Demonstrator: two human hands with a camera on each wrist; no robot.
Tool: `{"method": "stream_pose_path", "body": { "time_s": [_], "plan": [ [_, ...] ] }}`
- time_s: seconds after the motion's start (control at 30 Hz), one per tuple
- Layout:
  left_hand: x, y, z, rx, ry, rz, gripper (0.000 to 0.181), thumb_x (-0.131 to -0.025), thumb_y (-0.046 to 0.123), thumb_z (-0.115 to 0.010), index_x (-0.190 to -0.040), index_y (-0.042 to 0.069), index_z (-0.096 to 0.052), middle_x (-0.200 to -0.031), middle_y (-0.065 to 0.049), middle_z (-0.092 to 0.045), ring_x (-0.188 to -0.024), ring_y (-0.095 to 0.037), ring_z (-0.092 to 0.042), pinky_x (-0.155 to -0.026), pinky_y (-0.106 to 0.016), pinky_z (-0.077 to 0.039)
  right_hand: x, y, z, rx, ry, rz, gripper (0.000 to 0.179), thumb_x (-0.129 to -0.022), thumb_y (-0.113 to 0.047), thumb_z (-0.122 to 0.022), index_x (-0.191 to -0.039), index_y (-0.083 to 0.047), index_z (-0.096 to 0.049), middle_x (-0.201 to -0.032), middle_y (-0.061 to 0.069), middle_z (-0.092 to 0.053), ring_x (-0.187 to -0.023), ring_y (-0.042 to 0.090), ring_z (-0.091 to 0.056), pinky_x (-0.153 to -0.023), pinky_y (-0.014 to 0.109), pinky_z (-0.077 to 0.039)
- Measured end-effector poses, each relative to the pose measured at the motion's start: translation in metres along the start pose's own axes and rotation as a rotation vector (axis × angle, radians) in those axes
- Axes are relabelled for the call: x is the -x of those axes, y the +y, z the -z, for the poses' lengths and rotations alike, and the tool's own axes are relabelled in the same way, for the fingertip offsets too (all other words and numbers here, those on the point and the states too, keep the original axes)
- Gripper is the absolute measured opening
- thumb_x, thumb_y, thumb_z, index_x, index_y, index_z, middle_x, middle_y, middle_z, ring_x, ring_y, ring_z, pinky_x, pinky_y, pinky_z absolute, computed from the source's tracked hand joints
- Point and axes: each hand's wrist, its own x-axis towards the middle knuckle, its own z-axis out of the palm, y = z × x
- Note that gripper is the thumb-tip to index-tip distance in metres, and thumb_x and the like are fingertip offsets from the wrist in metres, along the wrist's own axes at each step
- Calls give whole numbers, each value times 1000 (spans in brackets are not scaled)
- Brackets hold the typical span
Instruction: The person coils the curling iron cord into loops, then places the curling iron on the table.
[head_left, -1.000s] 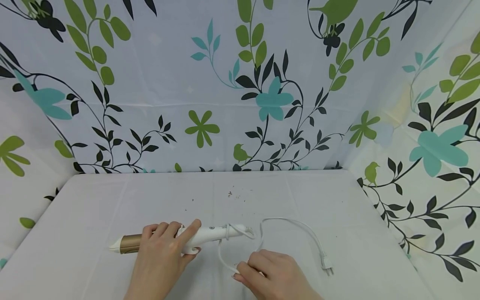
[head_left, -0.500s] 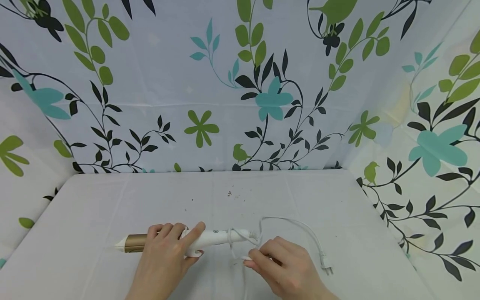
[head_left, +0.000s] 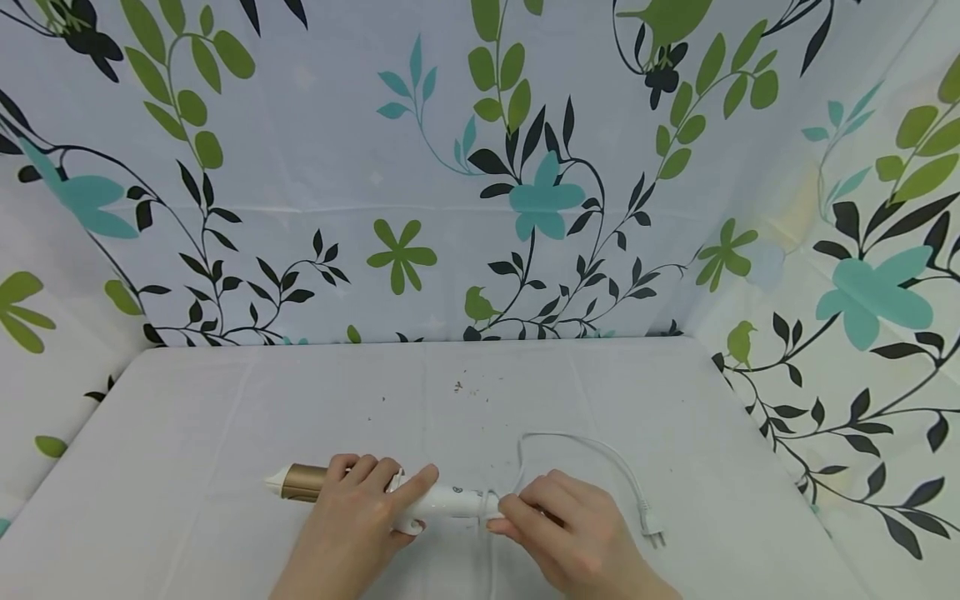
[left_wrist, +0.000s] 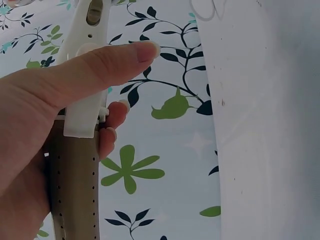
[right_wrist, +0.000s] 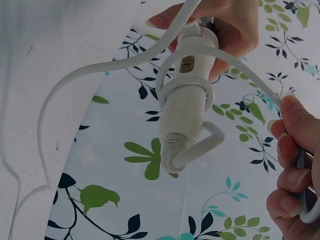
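A curling iron [head_left: 453, 502] with a white handle and a gold barrel [head_left: 303, 483] lies crosswise in the head view, its white tip to the left. My left hand [head_left: 352, 521] grips it where barrel and handle meet. In the left wrist view the thumb lies across the white clamp [left_wrist: 82, 117]. White cord [right_wrist: 187, 86] loops around the handle near its end in the right wrist view. My right hand [head_left: 573, 533] pinches the cord close to the handle's end, and more cord runs through its curled fingers [right_wrist: 295, 176].
The rest of the cord [head_left: 592, 440] arcs over the white tabletop [head_left: 225, 417] to a two-pin plug [head_left: 654, 532] on the right. Small dark specks [head_left: 459, 387] dot the table farther back. Leaf-patterned cloth [head_left: 322, 125] hangs behind and at both sides.
My left hand has shifted right and slightly nearer with the curling iron. The right hand has moved up and right, still pinching the cord, which now meets the handle's end there.
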Motion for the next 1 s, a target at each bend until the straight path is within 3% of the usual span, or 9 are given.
{"method": "stream_pose_path", "body": {
  "time_s": [0.23,0.4,0.73,1.0],
  "plan": [
    [-2,3,1,-6,-21,-76,73,-47,38,-98,-113,32,-68,-84,4,-62,-76,-17,-58,-78,-40,-44,10,3,4,-17,-44,-182,33,-98,-31,-62,-76,-8,-70,-66,-4,-49,-53,1,-42,-54,4,-36],
    [-3,4,1,1,-20,-105,74,-46,38,-98,-113,32,-68,-83,3,-64,-74,-17,-59,-77,-41,-45,17,8,8,39,-82,-280,35,-97,-38,-63,-72,-14,-65,-63,-7,-43,-50,-1,-36,-51,5,-31],
    [-2,2,-1,12,30,-127,75,-44,39,-99,-112,30,-67,-83,3,-62,-73,-17,-60,-75,-41,-45,22,9,9,27,-84,-310,34,-96,-39,-64,-72,-15,-63,-63,-9,-43,-50,-1,-34,-51,5,-28],
    [-4,3,4,77,86,-158,79,-42,39,-99,-113,29,-65,-85,6,-62,-76,-14,-60,-75,-40,-46,31,15,6,-50,-95,-411,29,-95,-37,-65,-76,-15,-68,-66,-11,-45,-55,-5,-37,-54,3,-31]
  ]
}}
